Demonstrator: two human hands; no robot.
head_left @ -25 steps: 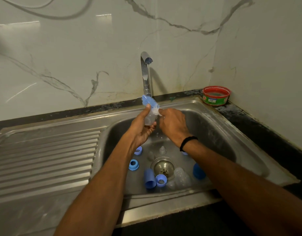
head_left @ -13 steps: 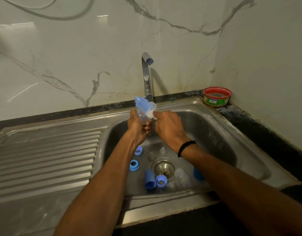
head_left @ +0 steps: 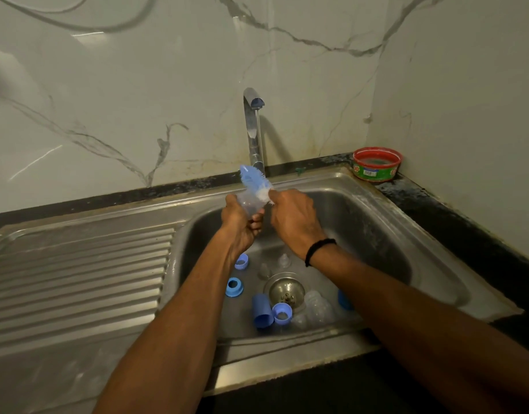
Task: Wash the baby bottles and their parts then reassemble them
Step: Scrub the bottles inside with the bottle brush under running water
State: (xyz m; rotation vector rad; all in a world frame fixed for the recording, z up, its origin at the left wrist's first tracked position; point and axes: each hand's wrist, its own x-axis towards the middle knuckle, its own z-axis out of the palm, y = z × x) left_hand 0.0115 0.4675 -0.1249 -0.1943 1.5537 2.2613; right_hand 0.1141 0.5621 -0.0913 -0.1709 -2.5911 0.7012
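Left grip (head_left: 240, 221) clasping; right grip (head_left: 294, 218) curled, knuckles up; close together.

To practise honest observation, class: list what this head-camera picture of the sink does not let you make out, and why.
- Head view: the brush handle, hidden inside the right hand.
- Head view: the clear bottle in the left hand, blurred, outline unclear.
- Head view: a blue part on the sink floor, mostly behind the right forearm.
- Head view: the label on the red tub, too small to read.
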